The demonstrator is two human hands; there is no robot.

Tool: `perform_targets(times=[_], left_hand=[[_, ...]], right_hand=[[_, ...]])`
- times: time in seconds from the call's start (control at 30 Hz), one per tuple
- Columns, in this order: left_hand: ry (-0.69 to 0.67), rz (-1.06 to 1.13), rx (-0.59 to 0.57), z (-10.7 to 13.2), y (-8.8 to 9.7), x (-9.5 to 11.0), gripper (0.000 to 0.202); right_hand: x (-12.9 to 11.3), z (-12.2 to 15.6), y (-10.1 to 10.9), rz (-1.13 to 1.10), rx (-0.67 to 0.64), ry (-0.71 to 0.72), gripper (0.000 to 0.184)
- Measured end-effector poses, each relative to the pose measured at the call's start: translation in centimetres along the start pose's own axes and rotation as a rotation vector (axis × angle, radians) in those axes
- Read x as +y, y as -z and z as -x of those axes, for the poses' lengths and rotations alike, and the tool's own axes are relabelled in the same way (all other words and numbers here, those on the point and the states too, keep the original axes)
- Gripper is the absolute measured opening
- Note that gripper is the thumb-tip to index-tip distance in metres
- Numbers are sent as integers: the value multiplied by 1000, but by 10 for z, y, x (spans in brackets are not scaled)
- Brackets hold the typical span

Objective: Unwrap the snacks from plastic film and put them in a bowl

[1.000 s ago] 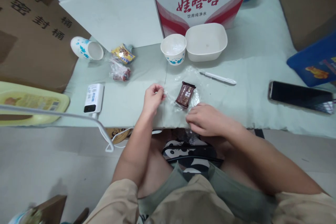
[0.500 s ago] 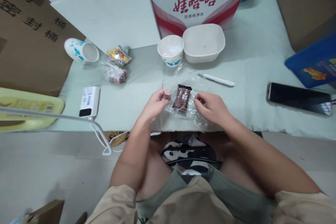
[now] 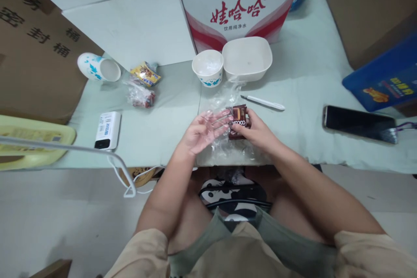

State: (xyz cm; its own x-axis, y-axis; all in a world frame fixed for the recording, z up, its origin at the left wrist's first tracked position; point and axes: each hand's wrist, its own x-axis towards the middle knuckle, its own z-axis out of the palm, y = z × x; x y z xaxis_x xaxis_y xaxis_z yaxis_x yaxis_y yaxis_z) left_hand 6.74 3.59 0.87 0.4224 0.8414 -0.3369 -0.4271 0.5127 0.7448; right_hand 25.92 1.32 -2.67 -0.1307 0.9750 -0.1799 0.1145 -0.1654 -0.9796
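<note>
My right hand (image 3: pixel 259 129) grips a brown packet (image 3: pixel 239 112) marked "COCOA", with the thumb over its near side. My left hand (image 3: pixel 203 131) lies palm up, fingers stretched toward the packet; their tips reach its left edge. Crinkled clear plastic wrap (image 3: pixel 224 147) spreads on the table under and around both hands, and some of it seems to cover the left fingers. A white pen-like knife (image 3: pixel 263 102) lies beyond my right hand. Past the wrap stand a paper cup (image 3: pixel 211 81) with something clear inside and a white bowl (image 3: pixel 247 74).
Leftward are a power bank (image 3: pixel 108 130) with a cable, wrapped snacks (image 3: pixel 145 74), a tipped paper cup (image 3: pixel 97 68) and a yellow container (image 3: pixel 65 132). To the right lie a phone (image 3: pixel 360 124) and a blue package (image 3: pixel 384 78). Cartons (image 3: pixel 241 8) line the back.
The brown packet has gone from lying on the wrap into my right hand, which moved left. My left hand has turned palm up and opened its fingers. The whole view shifted slightly.
</note>
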Motion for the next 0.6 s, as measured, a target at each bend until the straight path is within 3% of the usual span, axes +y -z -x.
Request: perform_targets(times=[0.13,0.3,0.47,0.6], left_hand=[[-95,71,228,-5,16,17,35],[-100,183,454,-18,38,27,35],[-150,243,521,-19,44,32,38],[-154,272,526,-16,47,37,39]], right_hand=[[-3,2,10,-6,121,96,55],[-37,-8,44,310,322,322,62],[-97,-80,68,899,286,378,69],[-109,-147,65,1314,125,213,56]])
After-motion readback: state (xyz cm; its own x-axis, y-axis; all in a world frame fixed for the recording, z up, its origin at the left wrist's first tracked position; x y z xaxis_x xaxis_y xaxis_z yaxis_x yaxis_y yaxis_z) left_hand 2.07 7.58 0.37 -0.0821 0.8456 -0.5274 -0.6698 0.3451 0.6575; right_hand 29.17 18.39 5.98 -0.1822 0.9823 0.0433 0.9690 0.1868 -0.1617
